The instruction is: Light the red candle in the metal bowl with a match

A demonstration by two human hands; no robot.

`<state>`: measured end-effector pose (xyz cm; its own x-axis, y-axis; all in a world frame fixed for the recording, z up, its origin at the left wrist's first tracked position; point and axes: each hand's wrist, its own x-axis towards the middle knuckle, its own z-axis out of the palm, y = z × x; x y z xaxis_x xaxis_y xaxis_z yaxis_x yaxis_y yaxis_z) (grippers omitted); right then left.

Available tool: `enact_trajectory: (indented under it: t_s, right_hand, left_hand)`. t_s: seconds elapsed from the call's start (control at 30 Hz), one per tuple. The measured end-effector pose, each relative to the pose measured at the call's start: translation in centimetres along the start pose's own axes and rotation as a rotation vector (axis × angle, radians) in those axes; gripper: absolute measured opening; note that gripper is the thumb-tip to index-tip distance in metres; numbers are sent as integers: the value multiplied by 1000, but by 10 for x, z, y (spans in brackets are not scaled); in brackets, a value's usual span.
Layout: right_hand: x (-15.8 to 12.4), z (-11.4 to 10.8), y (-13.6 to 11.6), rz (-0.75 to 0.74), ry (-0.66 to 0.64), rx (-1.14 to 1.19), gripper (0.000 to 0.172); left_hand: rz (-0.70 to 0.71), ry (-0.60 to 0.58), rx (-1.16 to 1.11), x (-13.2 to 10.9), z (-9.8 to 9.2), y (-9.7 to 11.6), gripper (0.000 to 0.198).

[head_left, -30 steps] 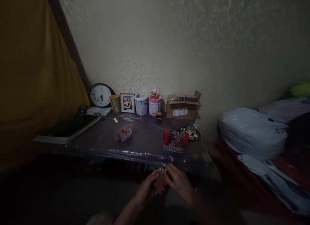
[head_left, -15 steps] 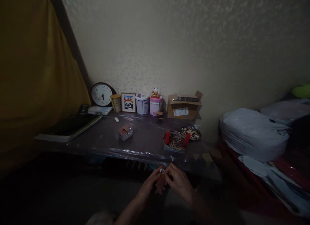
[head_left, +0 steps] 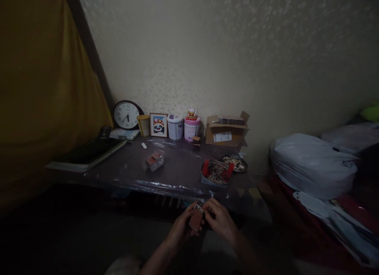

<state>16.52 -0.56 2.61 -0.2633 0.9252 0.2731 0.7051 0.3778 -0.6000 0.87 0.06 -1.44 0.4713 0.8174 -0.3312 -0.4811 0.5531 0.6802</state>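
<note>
Both hands meet low in front of the body, just short of the near edge of the tabletop [head_left: 177,176]. The left hand [head_left: 180,227] is curled around a small reddish-brown box [head_left: 196,219], gripping it by its long sides, while the right hand [head_left: 220,221] closes its fingertips on the box's upper end, where a pale inner part shows. The light is dim, so finer detail of the grip cannot be made out.

The box looks light and thin-walled, likely cardboard, so it would crush under a hard squeeze; holding it by the narrow sides with a gentle pinch seems the safest way, and whatever is inside could spill if it tips while open.

Just beyond the hands, a round metal tray [head_left: 215,173] with two red pieces sits near the tabletop's edge, with a second patterned dish [head_left: 235,163] behind it. Further out to the left lies a bundle of similar small boxes [head_left: 154,161] in clear wrap. Along the wall stand a clock [head_left: 127,115], a framed panda picture [head_left: 158,125], tins [head_left: 175,127] and an open carton [head_left: 226,130]. Far right of the hands is a grey plastic bag [head_left: 312,164].
</note>
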Motion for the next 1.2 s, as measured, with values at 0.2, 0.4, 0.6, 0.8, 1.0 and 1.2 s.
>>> enact_trajectory:
  t_s: [0.2, 0.4, 0.6, 0.8, 1.0, 1.2]
  right_hand:
    - [-1, 1, -2, -55, 4, 108, 17]
    - [2, 2, -7, -28, 42, 279, 14]
    - [6, 3, 1, 98, 151, 502, 15]
    - [10, -2, 6, 247, 195, 770, 31]
    - [8, 5, 7, 177, 231, 597, 24]
    - [1, 10, -3, 3, 177, 298, 16]
  left_hand:
    - [40, -31, 45, 6, -2, -9, 68]
    - [38, -77, 12, 2, 4, -6, 53]
    - [14, -63, -19, -8, 9, 4, 49]
    - [-59, -74, -186, -11, 6, 10, 47]
    - [33, -16, -152, -11, 9, 14, 47]
    - [124, 26, -180, -13, 12, 18, 46]
